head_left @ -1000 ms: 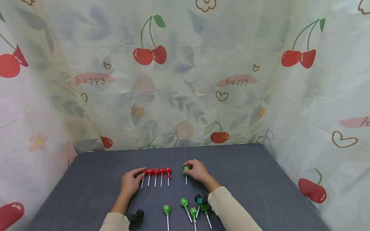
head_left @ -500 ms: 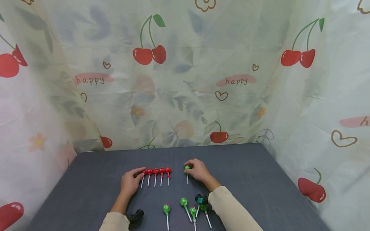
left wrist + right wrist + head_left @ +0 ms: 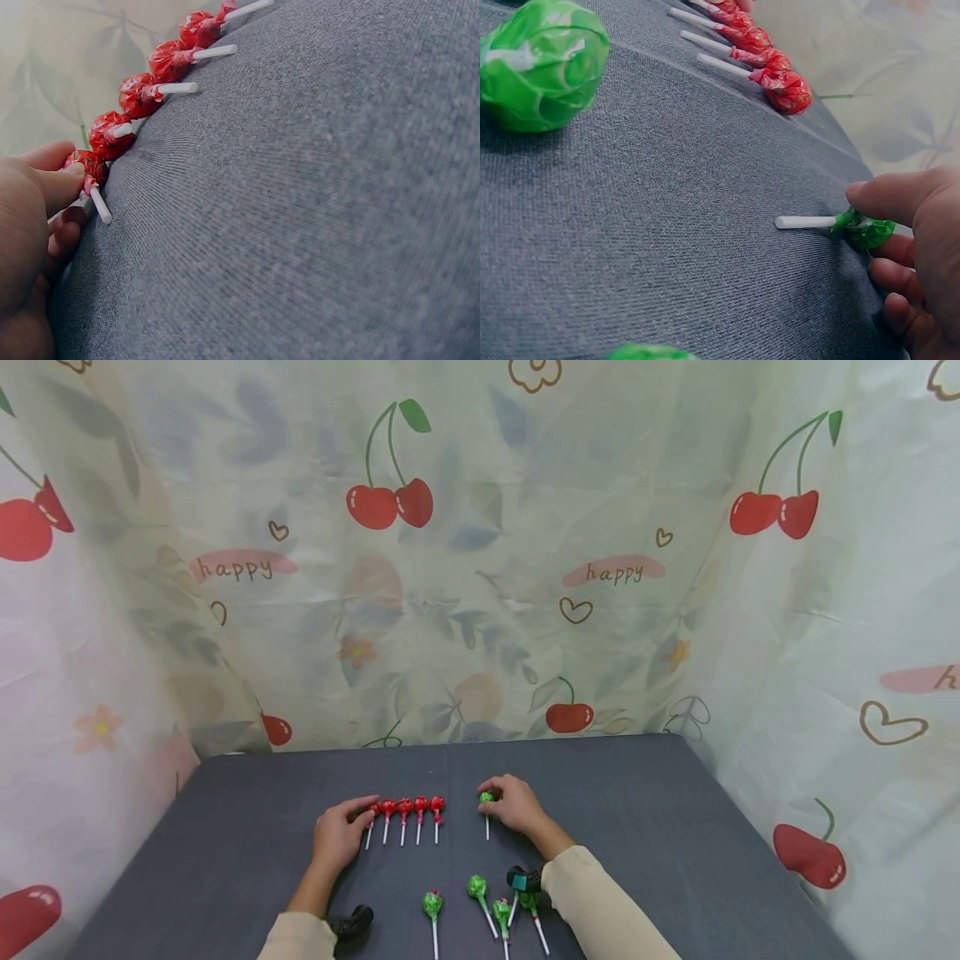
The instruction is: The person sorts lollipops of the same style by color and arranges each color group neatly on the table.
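My left hand (image 3: 337, 837) pinches the head of the leftmost red lollipop (image 3: 88, 166) between thumb and fingers. That lollipop ends a row of several red lollipops (image 3: 405, 807), laid side by side with their white sticks toward me. To the right of the row, my right hand (image 3: 516, 803) grips a green lollipop (image 3: 866, 231) by its wrapped head. Its stick also points toward me, and a gap separates it from the row. In the head view the fingers partly cover both held heads.
Nearer to me lies a single green lollipop (image 3: 432, 904). Right of it is a loose group of several green lollipops (image 3: 501, 910), partly under the right wrist's strap. The grey cloth-covered table (image 3: 247, 827) meets a patterned curtain (image 3: 465, 610) at the back and sides.
My right hand has shifted very slightly to the right with the green lollipop. The left hand and the red row have stayed in place.
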`<state>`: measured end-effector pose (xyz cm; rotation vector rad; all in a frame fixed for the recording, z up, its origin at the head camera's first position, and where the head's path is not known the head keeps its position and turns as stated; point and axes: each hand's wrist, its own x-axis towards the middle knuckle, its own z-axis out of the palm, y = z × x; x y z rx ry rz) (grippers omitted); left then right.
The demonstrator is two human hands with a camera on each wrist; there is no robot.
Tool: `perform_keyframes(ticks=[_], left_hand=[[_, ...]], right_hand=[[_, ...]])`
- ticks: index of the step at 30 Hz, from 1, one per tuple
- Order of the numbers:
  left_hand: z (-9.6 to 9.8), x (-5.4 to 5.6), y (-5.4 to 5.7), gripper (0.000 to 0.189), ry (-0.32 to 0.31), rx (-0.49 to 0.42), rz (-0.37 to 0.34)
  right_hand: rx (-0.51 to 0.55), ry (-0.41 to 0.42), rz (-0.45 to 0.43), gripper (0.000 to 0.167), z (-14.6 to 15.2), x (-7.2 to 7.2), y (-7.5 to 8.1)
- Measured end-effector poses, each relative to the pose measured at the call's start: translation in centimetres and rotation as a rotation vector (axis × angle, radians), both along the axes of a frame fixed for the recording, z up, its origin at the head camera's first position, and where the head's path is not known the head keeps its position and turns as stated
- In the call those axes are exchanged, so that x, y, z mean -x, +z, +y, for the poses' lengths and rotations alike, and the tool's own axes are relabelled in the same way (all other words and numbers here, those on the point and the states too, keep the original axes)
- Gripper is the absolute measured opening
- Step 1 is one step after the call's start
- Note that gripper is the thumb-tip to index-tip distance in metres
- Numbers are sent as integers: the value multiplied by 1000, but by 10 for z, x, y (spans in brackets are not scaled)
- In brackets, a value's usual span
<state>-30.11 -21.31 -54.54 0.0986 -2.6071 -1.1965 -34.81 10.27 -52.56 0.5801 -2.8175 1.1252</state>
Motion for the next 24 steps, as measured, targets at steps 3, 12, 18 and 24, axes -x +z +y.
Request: perform_keyframes(ticks=[3, 12, 18, 24], left_hand=[[0, 0, 0, 27, 0, 6, 4], [1, 0, 0, 27, 6, -3, -5], [1, 1, 0, 27, 9, -6, -1], [1, 1, 1, 27, 16, -5, 1]], right_hand=[[0, -7, -10, 23, 0, 1, -1], [36, -40, -2, 25, 1, 2, -4], [100, -93, 19, 24, 5, -2, 0], [129, -81, 84, 21, 11, -10, 8]])
